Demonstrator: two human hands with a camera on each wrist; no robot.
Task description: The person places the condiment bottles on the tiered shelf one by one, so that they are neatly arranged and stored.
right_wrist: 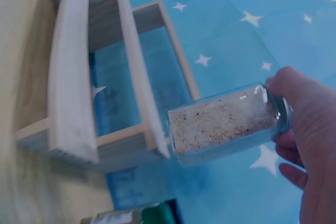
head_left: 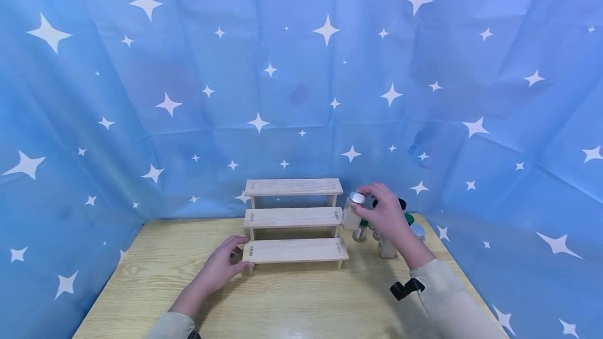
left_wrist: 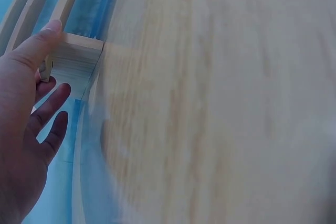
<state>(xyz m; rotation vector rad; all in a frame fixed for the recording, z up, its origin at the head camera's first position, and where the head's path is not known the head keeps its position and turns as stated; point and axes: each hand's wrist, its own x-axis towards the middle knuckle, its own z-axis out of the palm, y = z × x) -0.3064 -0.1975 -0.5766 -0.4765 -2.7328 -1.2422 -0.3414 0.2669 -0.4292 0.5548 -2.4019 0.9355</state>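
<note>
A wooden three-step rack (head_left: 296,251) stands on the table against the backdrop. My left hand (head_left: 219,267) grips the left end of its lowest step, with the thumb on one side of the board (left_wrist: 62,9) and a finger on the other. By its silver lid, my right hand (head_left: 383,213) holds a square glass spice jar (right_wrist: 223,121) with pale speckled grains inside. That jar is off the table, just right of the rack, and appears tilted in the right wrist view.
Right of the rack, a small green-capped bottle (head_left: 360,230) and several other jars stand close together, partly hidden by my right hand and forearm. A blue star-patterned cloth (head_left: 301,93) surrounds the wooden table (head_left: 301,302) at the back and sides.
</note>
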